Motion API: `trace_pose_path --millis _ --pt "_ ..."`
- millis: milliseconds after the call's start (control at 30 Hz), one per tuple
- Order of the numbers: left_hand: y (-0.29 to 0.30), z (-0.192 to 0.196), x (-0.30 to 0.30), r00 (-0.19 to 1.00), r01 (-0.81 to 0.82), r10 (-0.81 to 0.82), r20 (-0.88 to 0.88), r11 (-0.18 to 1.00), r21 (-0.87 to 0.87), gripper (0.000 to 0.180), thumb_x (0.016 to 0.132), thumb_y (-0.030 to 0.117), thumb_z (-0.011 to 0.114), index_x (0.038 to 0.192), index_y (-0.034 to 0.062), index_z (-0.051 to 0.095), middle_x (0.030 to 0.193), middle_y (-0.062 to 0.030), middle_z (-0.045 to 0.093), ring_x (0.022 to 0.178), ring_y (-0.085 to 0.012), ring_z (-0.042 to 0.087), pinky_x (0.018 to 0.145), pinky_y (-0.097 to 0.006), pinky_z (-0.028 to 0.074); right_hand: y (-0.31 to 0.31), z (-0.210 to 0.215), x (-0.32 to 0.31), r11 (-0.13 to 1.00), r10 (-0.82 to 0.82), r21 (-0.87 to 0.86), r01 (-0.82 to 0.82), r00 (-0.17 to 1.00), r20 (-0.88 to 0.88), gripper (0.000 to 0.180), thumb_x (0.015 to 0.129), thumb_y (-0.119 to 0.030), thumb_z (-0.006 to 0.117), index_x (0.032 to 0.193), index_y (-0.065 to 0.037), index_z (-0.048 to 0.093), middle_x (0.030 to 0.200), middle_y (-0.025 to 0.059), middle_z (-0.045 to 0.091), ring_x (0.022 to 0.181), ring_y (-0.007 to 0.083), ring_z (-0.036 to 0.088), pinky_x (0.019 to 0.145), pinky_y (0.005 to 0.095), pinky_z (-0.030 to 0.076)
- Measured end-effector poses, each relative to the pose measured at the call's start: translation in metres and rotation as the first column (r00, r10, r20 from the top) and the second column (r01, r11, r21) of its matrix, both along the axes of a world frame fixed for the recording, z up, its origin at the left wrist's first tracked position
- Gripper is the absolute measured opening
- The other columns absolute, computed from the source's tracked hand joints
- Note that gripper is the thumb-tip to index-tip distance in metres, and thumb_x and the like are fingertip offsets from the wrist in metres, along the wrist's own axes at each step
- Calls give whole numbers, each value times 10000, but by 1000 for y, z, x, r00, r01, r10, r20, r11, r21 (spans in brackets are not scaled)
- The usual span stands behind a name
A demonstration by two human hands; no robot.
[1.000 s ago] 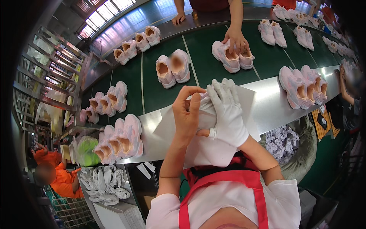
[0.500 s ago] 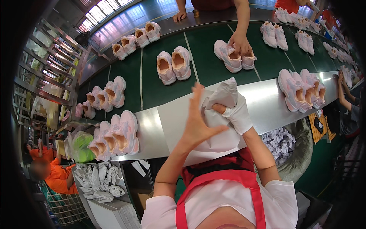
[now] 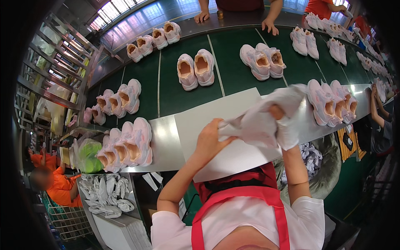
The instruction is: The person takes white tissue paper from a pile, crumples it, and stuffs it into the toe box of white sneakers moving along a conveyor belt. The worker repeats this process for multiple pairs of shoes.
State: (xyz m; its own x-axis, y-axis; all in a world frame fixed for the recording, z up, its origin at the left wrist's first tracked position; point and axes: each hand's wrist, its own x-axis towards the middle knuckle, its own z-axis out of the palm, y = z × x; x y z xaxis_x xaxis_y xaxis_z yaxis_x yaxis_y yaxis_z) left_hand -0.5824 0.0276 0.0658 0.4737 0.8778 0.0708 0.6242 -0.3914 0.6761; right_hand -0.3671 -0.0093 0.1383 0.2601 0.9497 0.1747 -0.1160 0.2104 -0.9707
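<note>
- Since half a second ago your hands have swung toward 3 o'clock and spread apart, and the crumpled white paper (image 3: 254, 125) between them is now drawn out sideways rather than bunched up high.
- Your left hand (image 3: 208, 141), bare, is closed on the near end of the paper, fingers curled round it; gripping the end this way lets the wad be pulled or twisted against the other hand.
- Your right hand (image 3: 285, 121), in a white glove, is wrapped round the far end at about 2 o'clock, held shut on it, with the paper folding over the glove.
- The paper hangs in the air just above a flat white sheet (image 3: 221, 125) lying on the metal surface (image 3: 166, 141), so the sheet sits ready directly under the work.
- A stack of pink shoes (image 3: 125, 146) stands at 9 o'clock on the surface, and another stack (image 3: 331, 102) at 3 o'clock, both within reach.
- Beyond, the green conveyor belt (image 3: 233, 79) carries pairs of shoes (image 3: 196, 68); another person's hands (image 3: 271, 27) rest at its far edge, 12 o'clock.
</note>
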Motion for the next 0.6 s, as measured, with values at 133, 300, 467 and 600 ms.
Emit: trace_pose_path --millis 133,300,467,600 --pt "15 -10 -12 570 741 286 770 226 -632 888 824 659 467 1449 95 186 1401 -146 370 1184 -312 488 939 -445 452 -10 28 -6 729 -163 508 -459 604 780 306 670 -158 608 969 -93 621 899 49 611 813 204 600 704 338 495" --pt "24 -4 18 250 834 596 763 267 -482 712 870 588 440 1358 78 345 1304 -138 453 1224 -380 435 931 -464 461 -12 6 -56 348 -180 360 -866 316 932 212 628 -204 584 826 -128 563 738 17 520 648 187 536 583 324 460" --pt "32 6 26 419 775 442 793 281 -566 460 887 380 521 1199 43 497 1000 -93 584 994 -235 571 803 -317 500 -10 -18 -58 475 -47 452 -755 491 870 212 599 -187 631 796 -127 582 773 30 543 708 213 558 645 337 461" --pt "23 0 27 598 419 242 764 718 -556 367 878 255 544 1146 5 547 912 -68 617 845 -173 604 763 -267 483 -8 -13 -41 825 -132 435 -362 624 770 298 560 -174 711 837 -129 610 836 62 568 753 259 570 675 353 466"
